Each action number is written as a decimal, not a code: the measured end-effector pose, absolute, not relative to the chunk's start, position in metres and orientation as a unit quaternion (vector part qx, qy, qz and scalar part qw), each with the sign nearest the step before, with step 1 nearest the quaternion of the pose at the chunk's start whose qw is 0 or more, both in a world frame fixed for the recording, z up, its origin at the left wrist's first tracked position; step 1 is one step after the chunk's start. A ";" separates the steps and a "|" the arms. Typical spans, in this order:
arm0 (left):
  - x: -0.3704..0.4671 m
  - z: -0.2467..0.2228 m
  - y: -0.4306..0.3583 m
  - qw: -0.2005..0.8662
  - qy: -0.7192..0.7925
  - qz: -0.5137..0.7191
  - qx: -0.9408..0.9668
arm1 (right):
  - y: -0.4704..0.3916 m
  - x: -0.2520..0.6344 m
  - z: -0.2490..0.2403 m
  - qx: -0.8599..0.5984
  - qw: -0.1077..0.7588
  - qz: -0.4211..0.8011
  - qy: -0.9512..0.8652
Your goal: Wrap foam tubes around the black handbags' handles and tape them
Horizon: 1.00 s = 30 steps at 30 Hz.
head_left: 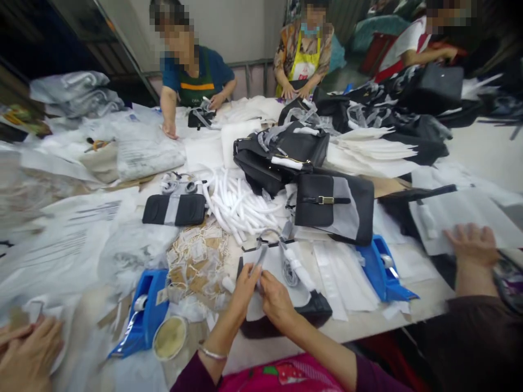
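Note:
A black handbag lies in front of me on the table, with a white sheet over its upper face. My left hand is closed in a pinch at the lower end of a grey strip, which runs down from the bag's handle. Right beside it, my right hand has its fingers curled at the same spot; what lies inside them is hidden. A white-wrapped strap bundle rests on the sheet to the right of my hands.
Blue tape dispensers flank the bag. White foam tubes, tangled string tags and a round tub lie nearby. More black bags are piled beyond. Co-workers' hands reach in from both sides; others work across the table.

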<state>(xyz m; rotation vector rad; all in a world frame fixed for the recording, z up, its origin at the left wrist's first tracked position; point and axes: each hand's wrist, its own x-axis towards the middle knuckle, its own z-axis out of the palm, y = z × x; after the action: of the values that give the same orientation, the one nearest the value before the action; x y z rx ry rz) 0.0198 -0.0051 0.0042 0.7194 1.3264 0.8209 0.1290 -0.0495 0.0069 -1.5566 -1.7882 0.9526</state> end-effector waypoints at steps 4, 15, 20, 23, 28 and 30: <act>0.030 0.005 0.001 0.594 0.626 0.318 0.391 | -0.052 0.127 0.023 -0.623 0.180 0.328 -0.687; 0.024 0.009 0.044 0.810 0.454 0.371 0.038 | -0.018 0.170 0.048 -0.696 0.142 0.529 -0.464; 0.035 0.010 0.056 0.835 0.372 0.404 -0.026 | 0.003 0.174 0.039 -0.581 0.098 0.549 -0.593; 0.038 0.010 0.063 0.842 0.354 0.406 -0.027 | 0.014 0.168 0.033 -0.572 0.102 0.557 -0.593; 0.039 0.001 0.080 0.845 0.326 0.422 -0.032 | 0.024 0.158 0.026 -0.461 0.175 0.783 -0.378; 0.040 -0.001 0.088 0.845 0.320 0.428 -0.032 | 0.023 0.155 0.023 -0.371 0.170 0.877 -0.255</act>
<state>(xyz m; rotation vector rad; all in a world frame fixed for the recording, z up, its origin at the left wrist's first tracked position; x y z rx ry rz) 0.0402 0.0875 -0.0010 -0.0667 0.6758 0.9026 0.1547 0.0231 0.0233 -1.0528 -0.7255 2.4899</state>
